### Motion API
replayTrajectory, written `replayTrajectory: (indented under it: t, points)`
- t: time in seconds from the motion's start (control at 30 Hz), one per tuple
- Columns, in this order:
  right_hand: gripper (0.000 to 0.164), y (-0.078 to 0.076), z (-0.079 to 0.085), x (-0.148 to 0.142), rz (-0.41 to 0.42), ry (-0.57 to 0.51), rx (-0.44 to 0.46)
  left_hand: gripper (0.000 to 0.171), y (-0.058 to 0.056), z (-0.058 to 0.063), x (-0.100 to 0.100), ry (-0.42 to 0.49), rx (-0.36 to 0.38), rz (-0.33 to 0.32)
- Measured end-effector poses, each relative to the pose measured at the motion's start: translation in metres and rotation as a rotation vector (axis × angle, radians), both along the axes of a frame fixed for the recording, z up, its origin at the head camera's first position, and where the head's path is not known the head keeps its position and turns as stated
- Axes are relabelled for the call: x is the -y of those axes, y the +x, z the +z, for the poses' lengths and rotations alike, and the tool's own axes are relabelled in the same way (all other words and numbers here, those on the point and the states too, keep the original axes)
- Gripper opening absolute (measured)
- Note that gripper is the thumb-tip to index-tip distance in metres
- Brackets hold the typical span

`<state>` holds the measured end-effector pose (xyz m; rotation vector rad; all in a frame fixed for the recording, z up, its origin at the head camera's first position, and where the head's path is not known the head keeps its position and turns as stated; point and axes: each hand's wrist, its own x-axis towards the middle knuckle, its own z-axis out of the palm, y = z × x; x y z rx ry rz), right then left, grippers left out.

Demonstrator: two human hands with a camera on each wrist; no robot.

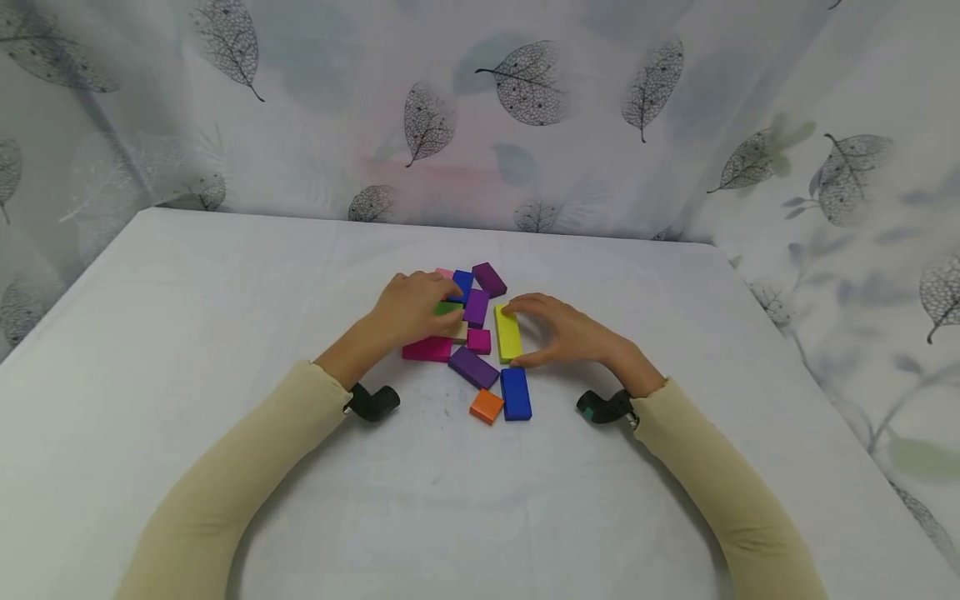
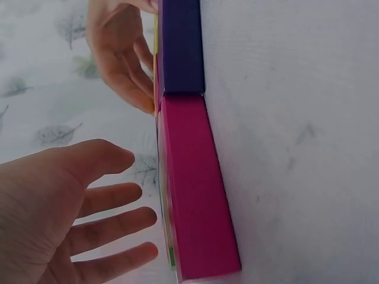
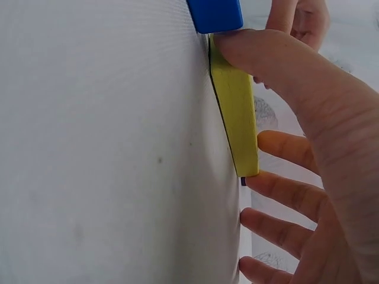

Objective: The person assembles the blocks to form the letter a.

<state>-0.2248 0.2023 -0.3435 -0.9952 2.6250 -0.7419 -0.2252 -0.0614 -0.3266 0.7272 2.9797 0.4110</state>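
Note:
My right hand (image 1: 566, 332) spans a yellow block (image 1: 507, 335) lengthwise, its thumb at the near end and fingertips at the far end. In the right wrist view, the thumb presses the end of the yellow block (image 3: 237, 118) beside a blue block (image 3: 218, 13). Over the left part of the cluster hovers my left hand (image 1: 408, 310), covering some pieces. Its fingers spread apart in the left wrist view, beside a long magenta block (image 2: 198, 195), with nothing pinched. Green (image 1: 448, 307) and tan (image 1: 461, 333) blocks show partly from under it.
Around the hands lie purple (image 1: 474, 367), orange (image 1: 487, 407), blue (image 1: 516, 394) and small magenta (image 1: 478, 341) blocks. Farther back are a dark purple block (image 1: 490, 280) and another blue block (image 1: 463, 283). A white cloth (image 1: 420, 500) covers the table; a leaf-patterned curtain (image 1: 465, 108) hangs behind.

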Motion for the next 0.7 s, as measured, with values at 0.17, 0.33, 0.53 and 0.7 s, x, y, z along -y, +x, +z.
replayTrajectory:
  t: [0.17, 0.33, 0.53, 0.7]
  points:
    - [0.075, -0.001, -0.001, -0.001, -0.007, -0.005, -0.005, 0.039, -0.003, 0.0, -0.007, -0.002, 0.012, -0.01]
    - [0.075, -0.002, -0.002, -0.002, -0.009, -0.013, -0.002, 0.04, -0.008, -0.006, -0.015, -0.031, -0.015, -0.011]
    - [0.073, -0.005, -0.001, -0.003, -0.005, -0.013, -0.012, 0.048, -0.01, -0.005, -0.025, -0.089, -0.019, 0.045]
    - [0.072, -0.008, -0.001, -0.004, -0.01, -0.022, -0.029, 0.064, -0.012, -0.005, -0.032, -0.139, -0.027, 0.073]
